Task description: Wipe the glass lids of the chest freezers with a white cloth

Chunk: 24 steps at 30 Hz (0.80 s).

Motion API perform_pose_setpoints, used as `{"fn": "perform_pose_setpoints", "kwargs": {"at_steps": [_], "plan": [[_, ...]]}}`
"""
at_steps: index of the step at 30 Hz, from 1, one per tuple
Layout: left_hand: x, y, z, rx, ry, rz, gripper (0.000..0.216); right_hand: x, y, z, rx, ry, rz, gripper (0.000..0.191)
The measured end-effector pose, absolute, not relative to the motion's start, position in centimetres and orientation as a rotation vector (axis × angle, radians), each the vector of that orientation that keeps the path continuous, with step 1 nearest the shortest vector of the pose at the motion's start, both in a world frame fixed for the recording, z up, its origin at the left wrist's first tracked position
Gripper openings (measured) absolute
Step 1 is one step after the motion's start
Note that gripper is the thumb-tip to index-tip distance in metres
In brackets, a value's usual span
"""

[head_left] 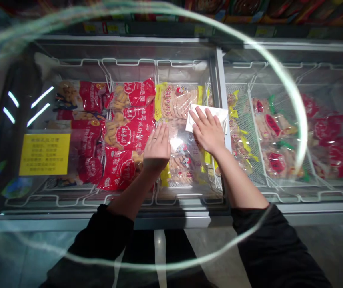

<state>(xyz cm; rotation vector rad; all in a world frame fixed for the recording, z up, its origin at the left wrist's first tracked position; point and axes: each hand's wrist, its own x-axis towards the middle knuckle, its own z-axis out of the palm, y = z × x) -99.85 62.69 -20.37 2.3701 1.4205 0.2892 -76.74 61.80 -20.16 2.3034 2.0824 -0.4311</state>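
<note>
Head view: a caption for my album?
Right hand on a white cloth, left hand flat, atop a freezer's glass lid.

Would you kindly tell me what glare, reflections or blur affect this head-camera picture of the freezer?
Head view: a pale lens-flare ring loops round the frame; ceiling-light streaks reflect in the freezer's glass lid at left; a bright glare patch sits between the left hand and the right hand, which lies on a white cloth; the corners are dim and soft, the red packets fairly sharp.

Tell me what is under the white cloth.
The white cloth lies on the freezer's glass lid, pressed by the right hand. Around it, yellow-edged food packets show through the glass; whatever lies directly below the cloth is covered.
</note>
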Motion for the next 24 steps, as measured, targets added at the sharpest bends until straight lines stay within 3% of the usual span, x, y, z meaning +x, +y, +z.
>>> {"fn": "perform_pose_setpoints", "kwargs": {"at_steps": [9,15,24], "plan": [[-99.7,62.9,-19.5,2.315,1.407,0.224,0.062,-80.3,57.2,-19.9,2.338,2.086,-0.383,0.063],[-100.5,64.0,-19.2,2.238,1.279,0.189,0.062,-81.6,61.4,-20.0,2.164,2.252,-0.416,0.061],[-108.4,67.0,-16.1,2.237,1.430,0.108,0.061,-83.3,57.9,-19.6,2.293,2.151,-0.395,0.061]]}}
